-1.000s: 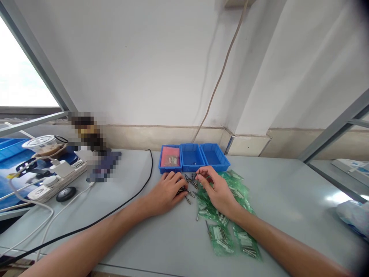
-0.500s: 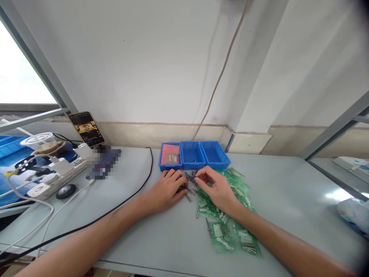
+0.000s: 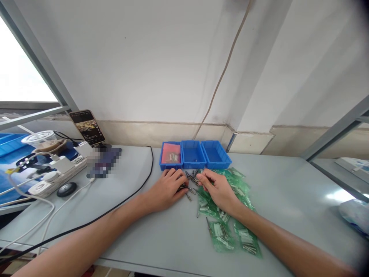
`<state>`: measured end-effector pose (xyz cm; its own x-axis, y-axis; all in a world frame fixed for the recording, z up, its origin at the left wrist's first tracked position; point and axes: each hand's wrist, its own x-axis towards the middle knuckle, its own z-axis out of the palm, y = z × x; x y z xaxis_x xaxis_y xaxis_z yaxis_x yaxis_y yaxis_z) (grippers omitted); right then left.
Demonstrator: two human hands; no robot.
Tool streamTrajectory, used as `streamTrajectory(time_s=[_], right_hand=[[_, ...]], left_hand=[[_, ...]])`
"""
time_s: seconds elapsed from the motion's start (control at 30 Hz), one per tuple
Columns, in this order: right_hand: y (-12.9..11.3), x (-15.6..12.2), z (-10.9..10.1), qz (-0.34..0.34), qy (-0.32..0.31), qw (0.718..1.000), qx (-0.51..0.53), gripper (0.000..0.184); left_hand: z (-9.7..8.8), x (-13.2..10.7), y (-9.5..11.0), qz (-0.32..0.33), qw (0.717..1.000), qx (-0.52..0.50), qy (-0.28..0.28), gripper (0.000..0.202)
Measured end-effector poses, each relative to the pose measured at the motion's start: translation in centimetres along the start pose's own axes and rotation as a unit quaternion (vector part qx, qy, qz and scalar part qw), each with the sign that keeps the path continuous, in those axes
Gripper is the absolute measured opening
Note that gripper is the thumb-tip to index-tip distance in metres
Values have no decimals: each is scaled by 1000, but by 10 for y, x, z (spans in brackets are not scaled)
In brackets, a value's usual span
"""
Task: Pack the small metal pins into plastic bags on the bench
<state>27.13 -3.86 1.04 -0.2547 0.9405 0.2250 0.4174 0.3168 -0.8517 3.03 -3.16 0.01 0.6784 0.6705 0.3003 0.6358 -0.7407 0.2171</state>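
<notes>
My left hand (image 3: 170, 190) rests on the table, its fingers curled over several thin metal rods (image 3: 188, 188) whose ends stick out past the thumb. More rods (image 3: 192, 176) lie loose between the hands, close in front of the blue bins. My right hand (image 3: 217, 189) is closed, with thumb and forefinger pressed together beside that loose pile; whatever is in the pinch is too small to make out. Under and around the right hand spread green plastic bags (image 3: 220, 235) packed with metal rods and white pieces.
Three blue bins stand in a row: the left bin (image 3: 170, 166) holds a pink packet, the middle bin (image 3: 193, 165) a few small pieces, then the right bin (image 3: 217, 164). A black cable (image 3: 123, 202) crosses the left side. Leftward are a phone (image 3: 87, 127), power strip (image 3: 62, 177) and mouse (image 3: 66, 189).
My right hand has drawn its fingers closer together and turned slightly beside the rod pile. The left hand has stayed over its rods. The whole view has shifted very slightly.
</notes>
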Motion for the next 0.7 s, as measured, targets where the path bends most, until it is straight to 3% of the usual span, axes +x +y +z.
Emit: streamTrajectory(time_s=[0.13, 0.27, 0.47, 0.7], right_hand=[[2, 1, -1, -3, 17, 1000, -9, 46], [3, 2, -1, -26, 38, 999, -16, 32], [1, 3, 0, -65, 30, 996, -53, 13], [3, 1, 0, -80, 16, 995, -49, 8]], left_hand=[[1, 0, 0, 1, 1000, -3, 1, 13], [0, 0, 0, -1, 1000, -6, 1, 13], [-2, 0, 1, -3, 1000, -5, -9, 14], [-1, 0, 0, 1, 1000, -4, -2, 13]])
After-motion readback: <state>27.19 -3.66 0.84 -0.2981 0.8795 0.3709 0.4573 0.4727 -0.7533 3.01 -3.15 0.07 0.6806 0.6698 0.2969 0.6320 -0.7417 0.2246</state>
